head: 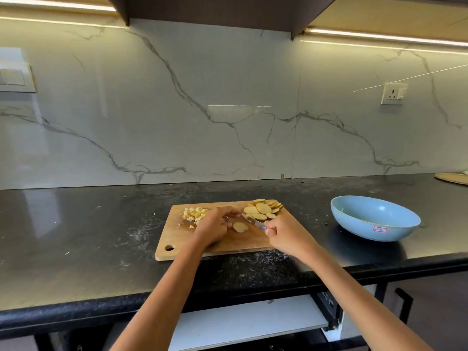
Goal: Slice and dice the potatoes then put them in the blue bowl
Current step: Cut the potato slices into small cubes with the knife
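On the far left of the wall I see a switch plate (14, 78), set into the marble backsplash (228, 110). Below it runs the black counter (76, 224), dusted with pale specks. A wooden cutting board (177, 236) lies on the counter near the middle, with a hanging hole in its near left corner.

On the far left part of the board sits a pile of diced potato (193, 213), with a couple of stray bits just beside it. My left hand (214, 228) rests on the board right of that pile, fingers curled down. It seems to touch a single slice (240, 227) lying flat at the fingertips, but I cannot tell whether it actually pinches anything.

The knife (254, 222) slants across the board just right of that single slice, its tip pointing far and left toward the left hand. My right hand (286, 233) is wrapped firmly round the handle at the board's right edge. Behind the blade, on the far right corner of the board, lies a heap of round potato slices (263, 210), overlapping one another.

Well right of the board stands the blue bowl (374, 225) on the counter, bearing a small label on its near side; no potato shows inside. Above it a wall socket (393, 93) is mounted on the backsplash.
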Action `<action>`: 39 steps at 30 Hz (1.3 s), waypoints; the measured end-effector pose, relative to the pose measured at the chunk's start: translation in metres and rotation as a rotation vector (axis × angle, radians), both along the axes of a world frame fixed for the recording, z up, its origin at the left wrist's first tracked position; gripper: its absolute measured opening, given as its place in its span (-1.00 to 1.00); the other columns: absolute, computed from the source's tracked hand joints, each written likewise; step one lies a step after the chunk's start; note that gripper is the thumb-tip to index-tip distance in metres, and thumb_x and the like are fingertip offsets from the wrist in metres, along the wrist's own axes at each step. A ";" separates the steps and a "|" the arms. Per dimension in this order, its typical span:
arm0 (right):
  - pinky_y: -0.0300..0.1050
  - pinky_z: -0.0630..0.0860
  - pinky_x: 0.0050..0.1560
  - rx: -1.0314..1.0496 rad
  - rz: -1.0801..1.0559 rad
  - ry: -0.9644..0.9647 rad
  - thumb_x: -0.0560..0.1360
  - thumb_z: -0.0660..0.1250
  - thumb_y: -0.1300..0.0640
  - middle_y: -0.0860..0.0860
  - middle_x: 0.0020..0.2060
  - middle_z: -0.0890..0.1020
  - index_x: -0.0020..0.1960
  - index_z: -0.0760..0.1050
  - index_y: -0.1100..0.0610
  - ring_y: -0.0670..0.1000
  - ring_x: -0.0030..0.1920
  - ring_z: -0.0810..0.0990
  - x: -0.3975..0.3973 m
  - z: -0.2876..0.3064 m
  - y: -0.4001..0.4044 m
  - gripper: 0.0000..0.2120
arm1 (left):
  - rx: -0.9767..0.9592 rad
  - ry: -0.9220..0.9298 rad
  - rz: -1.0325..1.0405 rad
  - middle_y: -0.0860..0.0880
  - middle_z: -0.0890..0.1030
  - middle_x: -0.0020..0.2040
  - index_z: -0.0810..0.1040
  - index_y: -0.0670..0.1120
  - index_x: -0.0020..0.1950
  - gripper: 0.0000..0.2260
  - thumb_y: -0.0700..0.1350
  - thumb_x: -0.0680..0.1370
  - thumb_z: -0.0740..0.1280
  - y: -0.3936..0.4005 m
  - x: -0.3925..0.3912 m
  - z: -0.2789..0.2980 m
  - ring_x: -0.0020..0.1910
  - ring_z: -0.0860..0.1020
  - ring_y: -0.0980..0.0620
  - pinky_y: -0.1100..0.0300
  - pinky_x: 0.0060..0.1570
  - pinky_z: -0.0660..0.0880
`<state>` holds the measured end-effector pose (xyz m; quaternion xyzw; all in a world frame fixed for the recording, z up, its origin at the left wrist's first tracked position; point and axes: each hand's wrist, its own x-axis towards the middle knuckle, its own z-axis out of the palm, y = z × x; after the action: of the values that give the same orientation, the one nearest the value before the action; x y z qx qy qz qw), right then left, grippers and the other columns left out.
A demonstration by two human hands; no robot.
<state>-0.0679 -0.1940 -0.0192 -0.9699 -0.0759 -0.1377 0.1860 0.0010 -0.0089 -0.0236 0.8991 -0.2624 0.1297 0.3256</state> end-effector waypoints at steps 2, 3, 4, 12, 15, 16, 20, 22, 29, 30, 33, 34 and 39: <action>-0.11 0.12 -0.37 0.017 -0.030 0.002 0.55 0.15 0.25 0.01 -0.48 0.30 -0.44 0.24 0.12 -0.03 -0.45 0.24 0.000 -0.001 0.001 -0.63 | 0.049 0.005 -0.033 0.03 0.61 0.15 0.52 -0.02 0.26 -0.62 -0.35 0.52 0.25 0.000 -0.001 -0.001 0.15 0.53 0.10 0.21 0.19 0.46; -0.12 0.13 -0.38 0.021 -0.044 0.005 0.55 0.14 0.24 0.02 -0.48 0.30 -0.43 0.27 0.13 -0.03 -0.45 0.24 -0.001 0.000 0.002 -0.64 | 0.062 -0.003 -0.037 0.02 0.61 0.13 0.53 -0.02 0.25 -0.64 -0.34 0.53 0.26 0.001 -0.001 -0.001 0.11 0.53 0.12 0.23 0.17 0.46; -0.13 0.13 -0.39 0.022 -0.052 0.007 0.55 0.15 0.24 0.02 -0.48 0.31 -0.42 0.29 0.13 -0.04 -0.45 0.24 -0.001 0.001 0.004 -0.64 | 0.062 -0.013 -0.036 0.02 0.62 0.11 0.53 -0.02 0.25 -0.65 -0.32 0.52 0.28 0.002 -0.001 -0.001 0.06 0.54 0.14 0.25 0.14 0.47; -0.21 0.16 -0.44 -0.003 -0.047 0.001 0.57 0.15 0.23 -0.02 -0.49 0.35 -0.45 0.25 0.08 -0.07 -0.47 0.27 -0.006 0.006 0.009 -0.59 | 0.046 0.010 -0.067 0.03 0.62 0.03 0.50 -0.03 0.27 -0.60 -0.03 0.45 0.42 0.002 -0.007 0.001 -0.01 0.54 0.10 0.25 0.03 0.49; -0.16 0.14 -0.43 0.026 -0.067 -0.008 0.56 0.16 0.23 0.00 -0.50 0.32 -0.45 0.22 0.11 -0.05 -0.48 0.25 -0.006 0.007 0.007 -0.60 | 0.075 0.018 -0.080 0.01 0.61 0.11 0.50 -0.03 0.28 -0.65 -0.11 0.49 0.38 -0.002 -0.006 0.001 0.07 0.55 0.08 0.23 0.10 0.50; -0.15 0.15 -0.42 0.027 -0.063 -0.005 0.56 0.16 0.23 0.00 -0.50 0.32 -0.45 0.22 0.11 -0.05 -0.48 0.24 -0.006 0.008 0.008 -0.60 | 0.067 0.025 -0.090 0.00 0.60 0.13 0.50 -0.03 0.27 -0.67 -0.19 0.51 0.35 -0.003 -0.005 0.001 0.10 0.55 0.07 0.21 0.14 0.49; -0.15 0.21 -0.39 0.009 -0.050 -0.005 0.56 0.16 0.23 0.01 -0.49 0.34 -0.41 0.31 0.15 -0.03 -0.45 0.30 -0.007 0.007 0.009 -0.65 | 0.041 0.009 -0.039 0.00 0.59 0.17 0.48 -0.03 0.30 -0.65 -0.26 0.54 0.28 -0.006 -0.003 0.000 0.13 0.52 0.07 0.23 0.15 0.46; -0.16 0.22 -0.39 -0.006 -0.055 -0.007 0.56 0.16 0.22 0.01 -0.48 0.35 -0.40 0.34 0.15 -0.04 -0.45 0.31 -0.009 0.006 0.010 -0.66 | 0.019 -0.009 -0.027 0.00 0.61 0.10 0.47 -0.05 0.30 -0.63 -0.09 0.50 0.37 -0.006 -0.005 0.000 0.04 0.54 0.08 0.28 0.04 0.47; -0.21 0.21 -0.44 -0.113 -0.087 0.026 0.55 0.15 0.24 -0.01 -0.47 0.35 -0.40 0.34 0.16 -0.07 -0.44 0.32 -0.022 0.014 0.016 -0.66 | -0.022 -0.041 -0.054 -0.01 0.64 0.00 0.52 -0.09 0.24 -0.65 -0.15 0.46 0.42 -0.007 -0.006 0.000 -0.09 0.55 0.16 0.40 -0.08 0.48; -0.20 0.24 -0.43 -0.122 -0.098 0.023 0.55 0.15 0.23 -0.01 -0.45 0.38 -0.35 0.41 0.18 -0.07 -0.43 0.35 -0.023 0.015 0.017 -0.70 | -0.026 -0.046 -0.054 -0.01 0.64 0.00 0.52 -0.10 0.24 -0.65 -0.15 0.46 0.42 -0.007 -0.006 -0.001 -0.10 0.55 0.16 0.42 -0.10 0.46; -0.20 0.24 -0.44 -0.126 -0.122 0.028 0.55 0.16 0.22 -0.01 -0.44 0.40 -0.27 0.45 0.17 -0.07 -0.42 0.37 -0.027 0.016 0.021 -0.76 | -0.032 -0.046 -0.046 -0.01 0.64 -0.03 0.54 -0.12 0.22 -0.66 -0.15 0.45 0.43 -0.006 -0.008 -0.001 -0.11 0.55 0.15 0.43 -0.12 0.46; -0.21 0.23 -0.45 -0.123 -0.128 0.031 0.56 0.16 0.22 -0.01 -0.44 0.40 -0.27 0.44 0.17 -0.06 -0.42 0.37 -0.027 0.016 0.023 -0.76 | -0.034 -0.047 -0.044 -0.01 0.64 -0.04 0.54 -0.12 0.21 -0.66 -0.14 0.45 0.44 -0.006 -0.008 -0.001 -0.11 0.56 0.15 0.43 -0.13 0.45; -0.22 0.22 -0.46 -0.138 -0.168 0.039 0.56 0.16 0.23 -0.02 -0.42 0.39 -0.32 0.33 0.12 -0.04 -0.39 0.39 -0.031 0.017 0.034 -0.73 | -0.021 -0.052 -0.044 0.00 0.65 -0.04 0.54 -0.11 0.21 -0.67 -0.15 0.46 0.43 -0.006 -0.008 0.000 -0.11 0.56 0.14 0.37 -0.09 0.48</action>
<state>-0.0994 -0.1599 -0.0024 -0.9859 0.0002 -0.1282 0.1079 -0.0075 -0.0152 -0.0237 0.8859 -0.2890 0.1486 0.3311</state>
